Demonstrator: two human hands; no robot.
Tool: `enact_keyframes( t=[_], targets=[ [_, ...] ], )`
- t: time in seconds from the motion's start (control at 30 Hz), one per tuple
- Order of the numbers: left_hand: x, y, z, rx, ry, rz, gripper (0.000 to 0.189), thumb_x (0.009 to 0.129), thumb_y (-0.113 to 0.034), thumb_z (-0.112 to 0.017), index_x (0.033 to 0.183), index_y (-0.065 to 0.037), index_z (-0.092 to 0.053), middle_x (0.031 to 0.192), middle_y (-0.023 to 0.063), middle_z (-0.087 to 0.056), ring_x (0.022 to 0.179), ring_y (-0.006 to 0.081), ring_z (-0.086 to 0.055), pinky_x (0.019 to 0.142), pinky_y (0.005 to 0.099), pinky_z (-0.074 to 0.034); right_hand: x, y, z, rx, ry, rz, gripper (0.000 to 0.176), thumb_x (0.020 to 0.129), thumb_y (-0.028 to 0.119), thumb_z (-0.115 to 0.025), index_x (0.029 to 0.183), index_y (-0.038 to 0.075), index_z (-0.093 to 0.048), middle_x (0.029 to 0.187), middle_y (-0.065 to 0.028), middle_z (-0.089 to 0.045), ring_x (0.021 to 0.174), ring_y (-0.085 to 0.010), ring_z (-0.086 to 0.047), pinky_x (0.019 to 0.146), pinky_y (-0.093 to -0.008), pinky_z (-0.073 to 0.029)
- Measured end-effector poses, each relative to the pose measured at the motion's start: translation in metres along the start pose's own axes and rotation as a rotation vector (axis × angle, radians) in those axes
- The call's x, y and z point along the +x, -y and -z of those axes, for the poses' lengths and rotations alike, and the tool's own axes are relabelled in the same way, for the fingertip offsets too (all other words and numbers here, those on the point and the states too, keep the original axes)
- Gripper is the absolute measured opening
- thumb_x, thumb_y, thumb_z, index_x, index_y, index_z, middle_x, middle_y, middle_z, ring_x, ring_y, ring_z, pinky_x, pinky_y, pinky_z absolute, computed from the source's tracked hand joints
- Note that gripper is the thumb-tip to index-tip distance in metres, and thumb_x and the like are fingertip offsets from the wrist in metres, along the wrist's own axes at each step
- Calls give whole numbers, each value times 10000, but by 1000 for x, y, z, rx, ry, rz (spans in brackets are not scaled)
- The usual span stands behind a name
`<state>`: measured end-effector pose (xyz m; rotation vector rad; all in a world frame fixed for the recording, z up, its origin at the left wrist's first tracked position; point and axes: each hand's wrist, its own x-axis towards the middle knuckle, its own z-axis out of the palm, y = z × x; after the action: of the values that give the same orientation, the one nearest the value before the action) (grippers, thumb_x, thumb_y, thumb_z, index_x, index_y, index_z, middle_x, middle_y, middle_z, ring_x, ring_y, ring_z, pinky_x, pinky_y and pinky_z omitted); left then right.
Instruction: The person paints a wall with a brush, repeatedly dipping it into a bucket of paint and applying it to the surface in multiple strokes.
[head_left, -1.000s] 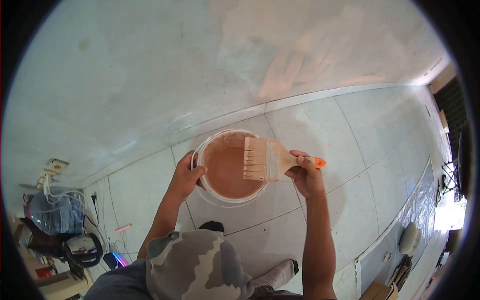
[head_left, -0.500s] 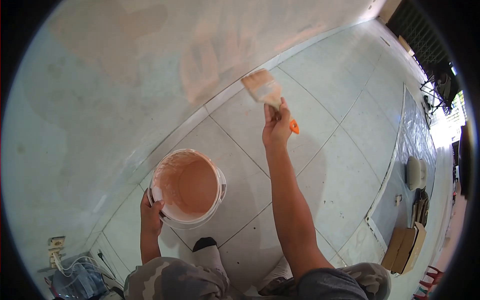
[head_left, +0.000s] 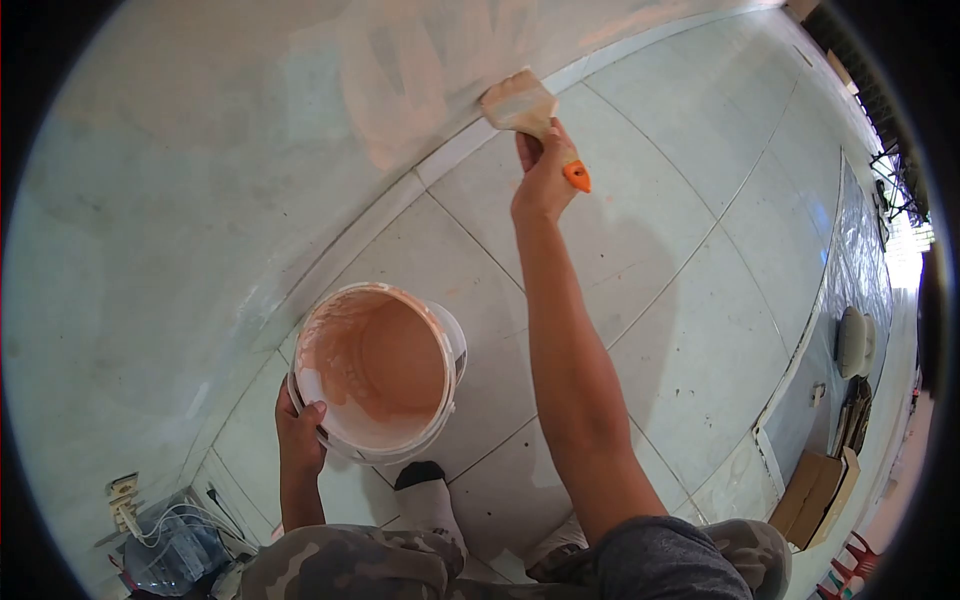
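The brush [head_left: 519, 100] has been brought to the foot of the wall [head_left: 200, 200], well apart from the bucket [head_left: 345, 425], so its bristles are now presented to the wall and skirting [head_left: 450, 155] rather than to the liquid [head_left: 403, 355]; whether the wall is touched cannot be told. The brush is gripped by the right hand [head_left: 543, 180], its handle pinched between thumb and fingers, with the orange tip [head_left: 577, 176] left sticking out behind. The bucket is held over the floor [head_left: 600, 230] by the left hand [head_left: 300, 435], the thumb hooked over the rim and the fingers closed against the outside, partly hidden. Its mouth is tilted towards the camera, and a smooth, matt, pinkish-brown liquid is shown inside a round white plastic body whose inner side is smeared and crusted. The brush is broad and flat, its bristles coated in the same dull tone and clumped at the edge. The wall is pale and mottled, streaked with peach patches above the skirting. The floor is laid with glossy pale tiles, parted by dark, straight joints that are bowed by the lens.
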<state>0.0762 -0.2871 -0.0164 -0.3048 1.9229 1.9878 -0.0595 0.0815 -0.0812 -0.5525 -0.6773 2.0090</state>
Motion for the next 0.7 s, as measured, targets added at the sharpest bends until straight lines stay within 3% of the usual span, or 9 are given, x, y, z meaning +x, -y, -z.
enact_keyframes(
  t=[0.4,0.5,0.7],
  targets=[
    [-12,5,28,-49,-49,-80,640,701,-148,-597,1292,35,-433,1189,133,-564,1082,232,-575,955,350,-457,-134,11,2,-97,120,-251,371,952,178,-535,1205,-93,-527,1130,-170,-572,1013,-214,-608,893,-343,-548],
    [-8,14,38,-52,-55,-74,635,697,-133,-581,1293,32,-432,1191,134,-563,1081,235,-576,959,353,-457,-113,21,8,-90,61,-184,375,949,183,-544,1212,-85,-531,1120,-155,-583,1016,-208,-607,890,-348,-544],
    [-10,10,34,-50,-130,-6,658,667,-113,-574,1294,22,-429,1176,127,-564,1075,238,-573,958,363,-461,2,31,3,14,-68,105,363,916,169,-546,1187,-73,-546,1117,-141,-584,995,-212,-620,897,-327,-545]
  ],
)
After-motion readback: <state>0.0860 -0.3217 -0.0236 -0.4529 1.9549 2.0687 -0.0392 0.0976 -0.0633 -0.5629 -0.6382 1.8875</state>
